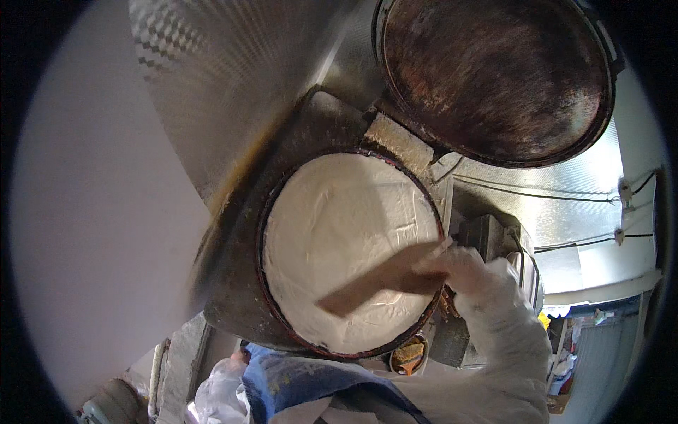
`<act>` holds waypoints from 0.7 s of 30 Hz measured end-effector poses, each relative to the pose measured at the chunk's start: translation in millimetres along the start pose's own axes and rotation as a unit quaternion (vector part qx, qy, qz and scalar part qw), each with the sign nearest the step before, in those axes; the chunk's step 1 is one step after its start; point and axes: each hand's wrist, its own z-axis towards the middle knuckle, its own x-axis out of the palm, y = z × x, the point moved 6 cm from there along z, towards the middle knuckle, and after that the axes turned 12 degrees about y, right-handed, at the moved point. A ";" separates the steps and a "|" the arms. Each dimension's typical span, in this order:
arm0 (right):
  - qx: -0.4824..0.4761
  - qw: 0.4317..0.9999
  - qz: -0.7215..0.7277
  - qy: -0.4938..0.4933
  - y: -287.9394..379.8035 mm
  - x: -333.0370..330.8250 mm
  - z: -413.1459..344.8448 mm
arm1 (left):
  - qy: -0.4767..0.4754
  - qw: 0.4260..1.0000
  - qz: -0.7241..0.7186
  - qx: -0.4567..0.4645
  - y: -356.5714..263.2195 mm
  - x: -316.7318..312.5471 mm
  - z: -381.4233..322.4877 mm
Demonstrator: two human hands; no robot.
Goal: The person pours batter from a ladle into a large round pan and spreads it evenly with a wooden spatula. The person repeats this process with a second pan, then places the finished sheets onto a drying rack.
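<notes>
A round griddle pan (260,275) lies before me, and a pale sheet of dough or batter (339,222) fills it almost to the rim. Creases and ridges mark its right and lower parts. My right hand (466,265), blurred, reaches over the right rim and grips a flat brown scraper (365,283). The blade slants down-left across the pale sheet; whether it touches cannot be told. Only a small part of my left hand (242,355) shows, beside the blue apron (286,376) below the griddle. Its fingers are mostly hidden.
The griddle's round, dark lid (498,79) stands raised on a hinge (400,140) at the upper right. A metal sheet (238,79) lines the wall behind. Below right sits a small container (409,356) of yellowish stuff. A clear plastic bag (225,389) hangs lower left.
</notes>
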 end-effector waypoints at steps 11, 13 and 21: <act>0.023 0.938 0.056 -0.341 -85.4 17.6 71.0 | -0.049 0.997 -0.018 -0.063 25.9 3.8 -31.8; 0.024 0.917 0.177 -0.356 -76.7 61.2 19.7 | 0.002 0.998 0.020 -0.062 39.5 12.5 -19.1; -0.010 0.884 0.317 -0.342 18.9 83.5 -61.9 | 0.088 0.994 0.054 0.019 -3.0 -0.8 18.2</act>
